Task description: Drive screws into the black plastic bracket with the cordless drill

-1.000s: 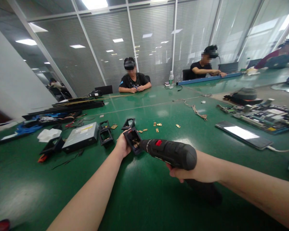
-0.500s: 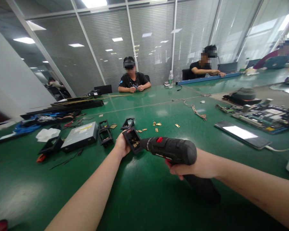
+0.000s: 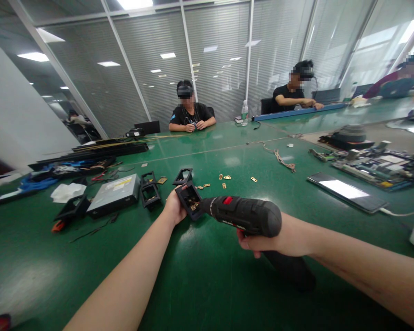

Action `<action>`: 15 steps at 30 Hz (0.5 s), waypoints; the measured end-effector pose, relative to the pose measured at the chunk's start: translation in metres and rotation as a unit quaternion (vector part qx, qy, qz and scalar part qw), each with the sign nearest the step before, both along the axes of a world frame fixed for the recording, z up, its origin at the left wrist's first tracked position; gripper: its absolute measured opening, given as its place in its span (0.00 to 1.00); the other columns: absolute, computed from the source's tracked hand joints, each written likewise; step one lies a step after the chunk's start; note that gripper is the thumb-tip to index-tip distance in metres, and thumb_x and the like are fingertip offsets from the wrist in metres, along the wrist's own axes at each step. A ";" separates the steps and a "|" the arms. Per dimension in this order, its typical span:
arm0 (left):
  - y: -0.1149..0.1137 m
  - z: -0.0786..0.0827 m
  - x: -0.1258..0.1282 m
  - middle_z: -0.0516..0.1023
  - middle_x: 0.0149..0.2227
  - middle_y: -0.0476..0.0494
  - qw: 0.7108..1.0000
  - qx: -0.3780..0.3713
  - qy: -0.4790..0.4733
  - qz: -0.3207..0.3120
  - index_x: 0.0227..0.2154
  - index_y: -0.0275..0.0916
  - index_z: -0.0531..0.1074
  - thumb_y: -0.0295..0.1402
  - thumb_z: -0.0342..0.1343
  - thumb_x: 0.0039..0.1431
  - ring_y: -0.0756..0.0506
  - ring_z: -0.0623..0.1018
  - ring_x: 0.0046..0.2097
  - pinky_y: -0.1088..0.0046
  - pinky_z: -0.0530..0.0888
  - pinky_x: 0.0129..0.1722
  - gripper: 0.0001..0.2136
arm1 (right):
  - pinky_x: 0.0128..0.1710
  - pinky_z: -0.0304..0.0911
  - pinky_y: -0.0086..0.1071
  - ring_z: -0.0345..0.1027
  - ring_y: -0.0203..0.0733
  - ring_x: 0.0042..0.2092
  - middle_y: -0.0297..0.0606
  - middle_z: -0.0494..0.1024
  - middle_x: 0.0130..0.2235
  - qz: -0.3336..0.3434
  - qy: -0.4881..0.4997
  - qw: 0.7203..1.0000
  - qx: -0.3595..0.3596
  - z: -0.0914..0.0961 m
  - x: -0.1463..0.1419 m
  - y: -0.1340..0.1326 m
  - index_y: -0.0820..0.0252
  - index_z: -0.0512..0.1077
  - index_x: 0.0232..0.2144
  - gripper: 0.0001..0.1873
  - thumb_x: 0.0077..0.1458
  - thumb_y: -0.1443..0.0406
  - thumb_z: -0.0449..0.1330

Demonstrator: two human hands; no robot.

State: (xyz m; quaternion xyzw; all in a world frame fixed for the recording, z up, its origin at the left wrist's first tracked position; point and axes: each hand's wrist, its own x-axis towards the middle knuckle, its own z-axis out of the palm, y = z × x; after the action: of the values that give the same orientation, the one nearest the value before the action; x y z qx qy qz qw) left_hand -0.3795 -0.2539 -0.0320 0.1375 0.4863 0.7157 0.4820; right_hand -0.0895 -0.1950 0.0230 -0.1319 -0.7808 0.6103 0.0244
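Note:
My left hand point(image 3: 174, 206) is closed around a small black plastic frame point(image 3: 189, 198) with brass contacts inside, held just above the green table point(image 3: 207, 280). My right hand point(image 3: 281, 239) grips a black electric screwdriver point(image 3: 243, 214) with a red switch. Its tip points into the frame's open face. Several loose brass pieces point(image 3: 224, 179) lie on the table just beyond the frame. Another black frame point(image 3: 184, 176) stands right behind my left hand.
A grey optical drive point(image 3: 114, 194) and more black frames point(image 3: 149, 191) lie to the left. A phone point(image 3: 347, 191) and circuit boards point(image 3: 379, 165) lie to the right. Wires point(image 3: 283, 161) cross the middle. Two people sit at the far side, with a water bottle point(image 3: 244, 113) between them.
The screwdriver and my right hand have shifted slightly up and left, closer to the frame. My left hand keeps the frame in the same place.

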 end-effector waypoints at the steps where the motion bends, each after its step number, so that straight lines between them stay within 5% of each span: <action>1: 0.000 0.000 0.000 0.80 0.27 0.40 1.000 0.001 -0.002 -0.003 0.31 0.33 0.76 0.34 0.51 0.59 0.42 0.79 0.28 0.66 0.78 0.29 0.12 | 0.28 0.69 0.32 0.72 0.37 0.26 0.36 0.77 0.32 -0.001 -0.001 1.000 0.006 0.000 0.000 -0.001 0.62 0.72 0.33 0.07 0.51 0.67 0.66; 15: -0.001 0.003 0.002 0.79 0.27 0.40 1.000 0.006 0.016 -0.004 0.30 0.33 0.76 0.34 0.50 0.60 0.43 0.79 0.27 0.67 0.77 0.29 0.12 | 0.28 0.71 0.30 0.73 0.36 0.25 0.36 0.77 0.32 -0.014 0.012 1.000 0.012 0.002 0.000 -0.003 0.64 0.73 0.34 0.08 0.50 0.67 0.66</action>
State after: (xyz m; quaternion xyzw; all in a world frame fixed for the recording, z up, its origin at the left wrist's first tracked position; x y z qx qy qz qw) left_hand -0.3771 -0.2546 -0.0294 0.1541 0.4889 0.7146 0.4760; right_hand -0.0891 -0.1983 0.0250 -0.1354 -0.7857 0.6020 0.0437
